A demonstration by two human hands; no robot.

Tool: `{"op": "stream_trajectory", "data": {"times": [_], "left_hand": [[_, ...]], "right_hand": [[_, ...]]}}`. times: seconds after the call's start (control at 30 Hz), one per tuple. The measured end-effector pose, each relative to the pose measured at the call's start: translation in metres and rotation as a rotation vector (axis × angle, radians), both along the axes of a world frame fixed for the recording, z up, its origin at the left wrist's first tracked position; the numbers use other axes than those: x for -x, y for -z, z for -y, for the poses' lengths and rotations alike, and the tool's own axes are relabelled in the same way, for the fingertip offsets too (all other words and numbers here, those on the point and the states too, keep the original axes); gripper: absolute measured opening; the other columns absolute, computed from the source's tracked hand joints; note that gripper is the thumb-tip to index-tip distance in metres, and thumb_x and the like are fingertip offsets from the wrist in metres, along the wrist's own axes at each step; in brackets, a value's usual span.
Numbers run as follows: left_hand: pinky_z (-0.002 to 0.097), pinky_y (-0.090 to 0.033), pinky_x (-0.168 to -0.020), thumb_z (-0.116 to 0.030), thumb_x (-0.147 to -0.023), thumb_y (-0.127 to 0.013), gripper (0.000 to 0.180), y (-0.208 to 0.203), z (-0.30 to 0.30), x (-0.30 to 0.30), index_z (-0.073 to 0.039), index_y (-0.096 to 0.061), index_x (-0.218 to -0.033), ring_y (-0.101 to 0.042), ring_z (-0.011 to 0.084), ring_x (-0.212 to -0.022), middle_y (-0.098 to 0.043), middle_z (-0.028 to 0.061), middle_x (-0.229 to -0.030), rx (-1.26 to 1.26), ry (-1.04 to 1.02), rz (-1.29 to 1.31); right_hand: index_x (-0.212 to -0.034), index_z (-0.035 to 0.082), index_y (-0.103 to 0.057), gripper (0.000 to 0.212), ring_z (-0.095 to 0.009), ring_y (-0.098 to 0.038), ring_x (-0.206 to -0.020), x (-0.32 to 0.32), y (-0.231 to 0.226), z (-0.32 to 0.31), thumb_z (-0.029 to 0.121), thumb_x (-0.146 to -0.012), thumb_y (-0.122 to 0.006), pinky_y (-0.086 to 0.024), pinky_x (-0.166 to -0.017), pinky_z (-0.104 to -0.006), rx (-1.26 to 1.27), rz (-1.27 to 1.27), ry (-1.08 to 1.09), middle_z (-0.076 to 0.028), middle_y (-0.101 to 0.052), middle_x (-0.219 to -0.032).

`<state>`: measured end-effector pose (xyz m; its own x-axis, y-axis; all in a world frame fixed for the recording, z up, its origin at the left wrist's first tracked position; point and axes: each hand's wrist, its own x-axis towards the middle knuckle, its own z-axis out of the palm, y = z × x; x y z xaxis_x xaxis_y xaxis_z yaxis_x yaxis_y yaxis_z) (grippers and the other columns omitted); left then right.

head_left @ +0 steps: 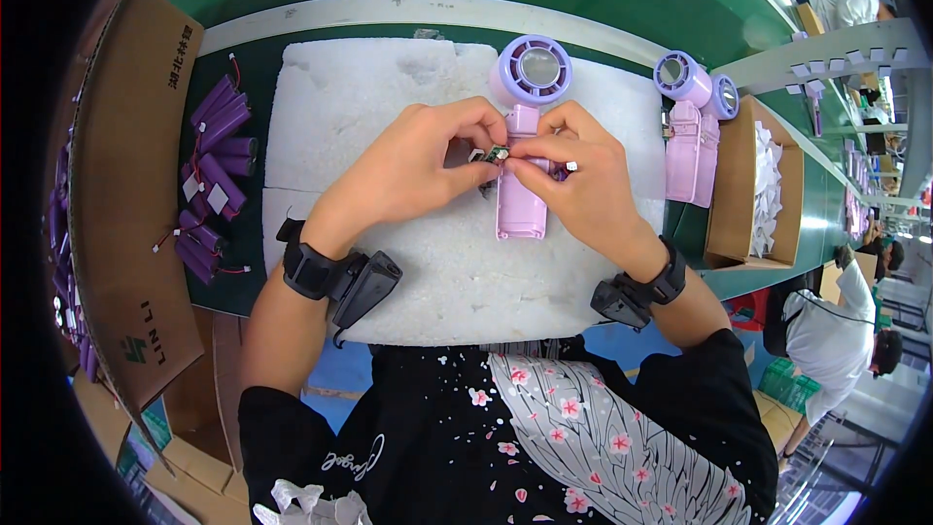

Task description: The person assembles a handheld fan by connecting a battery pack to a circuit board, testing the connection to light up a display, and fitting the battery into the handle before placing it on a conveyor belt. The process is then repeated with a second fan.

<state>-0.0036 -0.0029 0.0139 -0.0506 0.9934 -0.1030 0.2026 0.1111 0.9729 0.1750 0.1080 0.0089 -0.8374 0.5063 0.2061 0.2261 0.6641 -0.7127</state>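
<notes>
A lilac handheld fan with a round head (531, 70) lies on a white foam pad, its pink handle shell (522, 206) open toward me. Over the handle, a small green circuit board (499, 153) sits between my fingertips. My left hand (413, 165) pinches it from the left with thumb and forefinger. From the right, the closed thumb and forefinger of my right hand (588, 175) meet at the board's edge. A white plug (571, 166) shows against my right fingers; its wire is mostly hidden.
Purple wrapped battery packs (219, 180) with leads lie left of the foam pad (330, 136), beside a tall cardboard box (146, 204). On the right are more fan heads (682, 76), pink shells (690, 154) and an open carton (792, 194) of white pieces. Another person (831, 331) is at far right.
</notes>
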Motion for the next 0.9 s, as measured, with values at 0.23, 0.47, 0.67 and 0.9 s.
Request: {"op": "stream_trajectory", "data": {"times": [0.23,0.47,0.67,0.9], "left_hand": [[0.0272,-0.049,-0.079,0.008,-0.072,-0.066,0.024,0.005,0.0,-0.001,-0.001,-0.064,-0.095,-0.061,0.0142,-0.086,-0.063,0.0037,-0.092,-0.1,0.03,-0.048],[0.0291,-0.049,-0.077,0.011,-0.067,-0.063,0.019,0.008,0.001,0.001,-0.003,-0.069,-0.078,-0.061,0.0223,-0.087,-0.06,0.0077,-0.094,-0.151,-0.072,-0.259],[0.0291,-0.049,-0.075,0.011,-0.069,-0.064,0.024,0.002,0.001,-0.003,-0.002,-0.068,-0.088,-0.06,0.02,-0.086,-0.061,0.0079,-0.097,-0.258,-0.003,-0.179],[0.0269,-0.049,-0.073,0.009,-0.075,-0.066,0.022,0.005,0.0,-0.005,0.002,-0.063,-0.096,-0.059,0.0139,-0.086,-0.062,0.0066,-0.096,-0.188,-0.069,0.013]], "right_hand": [[-0.088,0.004,-0.074,0.017,-0.015,-0.06,-0.071,0.0,-0.002,0.0,0.003,-0.071,-0.076,-0.048,-0.061,-0.0263,-0.05,0.009,-0.018,-0.006,-0.059,-0.089],[-0.088,0.006,-0.074,0.018,-0.016,-0.059,-0.067,0.002,0.0,0.001,0.004,-0.07,-0.076,-0.048,-0.06,-0.0269,-0.095,-0.007,-0.023,-0.006,-0.058,-0.088],[-0.085,0.008,-0.066,0.011,-0.021,-0.062,-0.066,0.001,0.001,-0.002,0.009,-0.075,-0.07,-0.051,-0.055,-0.0325,-0.173,-0.05,-0.076,-0.004,-0.054,-0.089],[-0.102,0.001,-0.051,0.025,-0.03,-0.062,-0.073,-0.001,0.001,-0.003,-0.003,-0.079,-0.059,-0.049,-0.056,-0.0373,-0.222,0.008,-0.133,-0.012,-0.053,-0.097]]}}
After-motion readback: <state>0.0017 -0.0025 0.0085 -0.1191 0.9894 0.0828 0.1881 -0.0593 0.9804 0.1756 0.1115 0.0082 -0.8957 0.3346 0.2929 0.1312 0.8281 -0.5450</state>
